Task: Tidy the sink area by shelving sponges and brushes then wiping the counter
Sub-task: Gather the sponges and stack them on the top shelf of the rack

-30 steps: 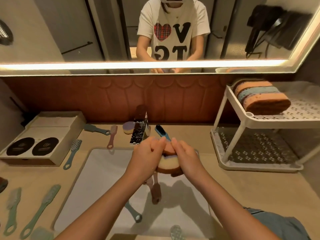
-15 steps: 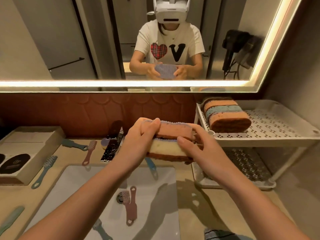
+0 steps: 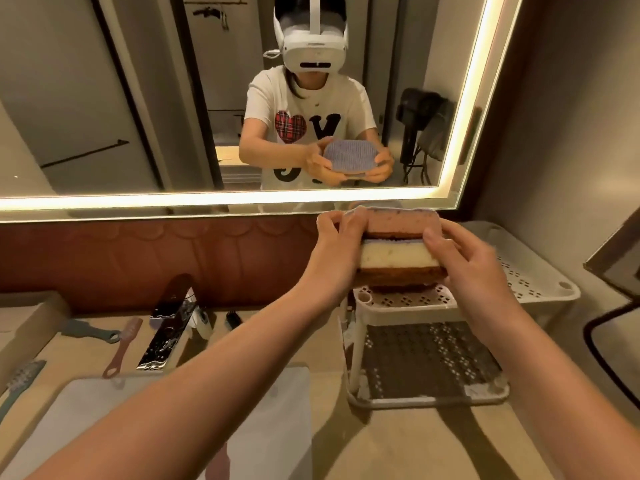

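Note:
Both my hands hold a stack of two sponges over the left end of the white rack's top shelf (image 3: 526, 275). The upper sponge (image 3: 398, 221) is pink with a purple scrub face, the lower sponge (image 3: 394, 258) is cream over brown. My left hand (image 3: 341, 244) grips the stack's left end, my right hand (image 3: 460, 251) grips its right end. The stack hides the sponges that lie on the shelf behind it. Brushes remain on the counter: a grey-green brush (image 3: 91, 331), a pink brush (image 3: 123, 344) and a black-bristled brush (image 3: 233, 319).
The rack's lower shelf (image 3: 426, 362) is bare. A chrome faucet (image 3: 169, 327) stands behind the white sink (image 3: 270, 427). A cardboard box (image 3: 24, 327) sits at the far left with a teal brush (image 3: 19, 382) beside it. A black cable (image 3: 602, 344) hangs at the right wall.
My hands have carried the two stacked sponges up and to the right, from above the sink to above the rack's top shelf. My view has tilted upward.

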Tool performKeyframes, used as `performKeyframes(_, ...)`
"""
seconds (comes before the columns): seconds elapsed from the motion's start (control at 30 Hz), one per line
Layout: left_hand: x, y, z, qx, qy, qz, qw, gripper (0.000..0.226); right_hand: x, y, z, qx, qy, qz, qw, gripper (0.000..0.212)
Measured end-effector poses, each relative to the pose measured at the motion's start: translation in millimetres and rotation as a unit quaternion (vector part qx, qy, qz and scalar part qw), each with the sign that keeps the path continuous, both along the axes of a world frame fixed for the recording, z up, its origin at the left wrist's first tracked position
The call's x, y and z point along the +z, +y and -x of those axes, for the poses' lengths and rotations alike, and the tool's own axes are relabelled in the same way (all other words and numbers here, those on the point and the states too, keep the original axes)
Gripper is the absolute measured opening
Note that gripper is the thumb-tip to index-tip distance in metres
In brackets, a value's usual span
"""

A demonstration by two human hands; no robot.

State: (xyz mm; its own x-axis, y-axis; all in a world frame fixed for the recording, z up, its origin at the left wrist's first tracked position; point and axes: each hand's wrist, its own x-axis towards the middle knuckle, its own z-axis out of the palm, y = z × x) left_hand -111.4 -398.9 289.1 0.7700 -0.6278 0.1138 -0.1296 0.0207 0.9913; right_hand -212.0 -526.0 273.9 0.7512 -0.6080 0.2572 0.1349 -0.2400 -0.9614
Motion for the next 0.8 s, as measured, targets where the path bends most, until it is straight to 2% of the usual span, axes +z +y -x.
performKeyframes(0.1,-5.2,-20.7,3.2,0.014,-0.007,-0.006,1.0,0.048,-6.1,-28.2,-0.9,-0.055,-0.013,-0.029,0.998,0.035)
performKeyframes(0.17,-12.4,-31.1,1.2,0.026,-0.104,-0.079,0.991,0.046,-10.4,-46.9,-2.8,-0.085,-0.024,-0.055,0.995,0.038)
performKeyframes(0.3,-31.3,-49.4,-7.7,0.012,-0.277,-0.223,0.935,0.053,-13.2,-78.3,-5.6,-0.171,-0.037,-0.118,0.977,0.039)
performKeyframes(0.43,-49.2,-65.2,-10.1,-0.011,-0.39,-0.285,0.876,0.062,-17.8,-96.9,-6.2,-0.212,-0.022,-0.124,0.969,0.044)
performKeyframes(0.53,-58.3,-74.9,-11.4,-0.009,-0.42,-0.317,0.85,0.062,-24.0,-109.0,-6.4,-0.227,-0.009,-0.128,0.965,0.043)
performKeyframes(0.8,-65.0,-78.7,-13.3,-0.004,-0.417,-0.328,0.848,0.06,-33.4,-134.0,-14.8,-0.26,0.066,-0.094,0.959,0.045)
